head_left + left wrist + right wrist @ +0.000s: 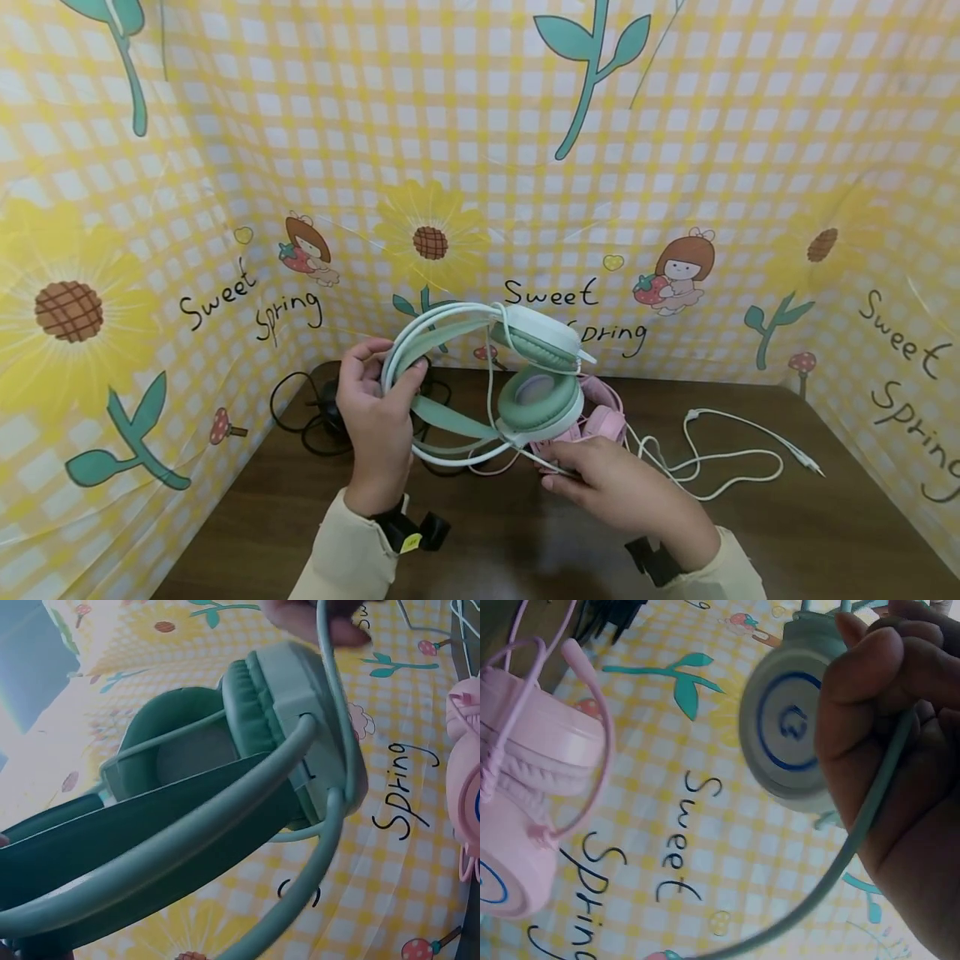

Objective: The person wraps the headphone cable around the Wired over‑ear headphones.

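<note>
My left hand (pixel 377 421) grips the headband of a pair of mint-green and white headphones (pixel 217 817), raised above the table. The ear cups point to the right, their green cushions (pixel 519 407) partly showing. A pale cable (pixel 339 697) loops around the outside of one ear cup in the left wrist view. Beside the lower cup, my right hand (pixel 626 487) pinches the headphone cable (pixel 815 896) between thumb and curled fingers. The rest of that cable (pixel 738 478) lies in loose curves on the table to the right, its plug end farthest right.
Pink headphones (pixel 606 425) with a cable lie on the brown table (pixel 525 550) behind the right hand. A black object with a coiled black cable (pixel 327 408) sits at the back left. Yellow checked cloth (pixel 480 167) walls the table at back and sides.
</note>
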The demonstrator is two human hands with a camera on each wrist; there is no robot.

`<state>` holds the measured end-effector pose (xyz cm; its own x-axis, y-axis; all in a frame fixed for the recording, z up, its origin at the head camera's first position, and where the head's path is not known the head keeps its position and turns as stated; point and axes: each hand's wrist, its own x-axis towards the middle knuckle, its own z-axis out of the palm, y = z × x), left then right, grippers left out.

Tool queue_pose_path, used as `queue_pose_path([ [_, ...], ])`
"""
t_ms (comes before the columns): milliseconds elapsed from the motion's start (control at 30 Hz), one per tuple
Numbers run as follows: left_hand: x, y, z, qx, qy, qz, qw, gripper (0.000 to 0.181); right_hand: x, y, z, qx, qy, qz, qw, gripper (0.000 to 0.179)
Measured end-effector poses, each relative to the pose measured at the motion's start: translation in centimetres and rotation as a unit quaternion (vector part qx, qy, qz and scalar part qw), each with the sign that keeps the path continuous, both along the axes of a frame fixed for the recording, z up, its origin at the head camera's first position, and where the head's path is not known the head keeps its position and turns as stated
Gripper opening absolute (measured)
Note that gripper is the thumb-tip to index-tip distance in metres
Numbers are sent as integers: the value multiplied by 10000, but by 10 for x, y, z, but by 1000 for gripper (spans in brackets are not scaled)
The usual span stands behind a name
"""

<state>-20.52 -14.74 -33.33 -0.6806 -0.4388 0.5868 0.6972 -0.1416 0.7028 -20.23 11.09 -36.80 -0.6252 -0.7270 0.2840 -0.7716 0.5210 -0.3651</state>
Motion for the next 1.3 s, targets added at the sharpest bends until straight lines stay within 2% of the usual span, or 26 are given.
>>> queue_pose_path([
  [133,2,1,-2,-775,93,366,9963,39,5,1,4,23,223,70,9997,17],
  [233,3,2,-6,-1483,177,648,9867,37,9,2,7,56,267,125,9995,11],
  [333,2,3,-9,-1993,458,698,9764,31,13,4,8,121,296,54,9995,10],
  [433,0,5,-10,-2473,945,757,9613,27,18,7,12,137,280,-129,9994,11],
  [567,-2,8,-11,-3125,1457,994,9334,25,23,10,17,30,378,-212,9991,13],
  [667,-3,10,-12,-3532,1535,1106,9162,25,24,12,20,-131,545,-96,9984,14],
  [733,-3,11,-13,-3713,1509,1062,9100,24,25,14,22,-281,651,4,9975,15],
  [967,-2,9,-14,-3905,1338,709,9081,25,27,18,26,-640,735,106,9952,17],
  [1067,-1,8,-13,-4024,1278,597,9045,26,26,21,27,-747,901,101,9931,19],
  [1300,0,6,-9,-4250,1146,172,8977,26,26,27,27,-1083,947,270,9892,26],
])
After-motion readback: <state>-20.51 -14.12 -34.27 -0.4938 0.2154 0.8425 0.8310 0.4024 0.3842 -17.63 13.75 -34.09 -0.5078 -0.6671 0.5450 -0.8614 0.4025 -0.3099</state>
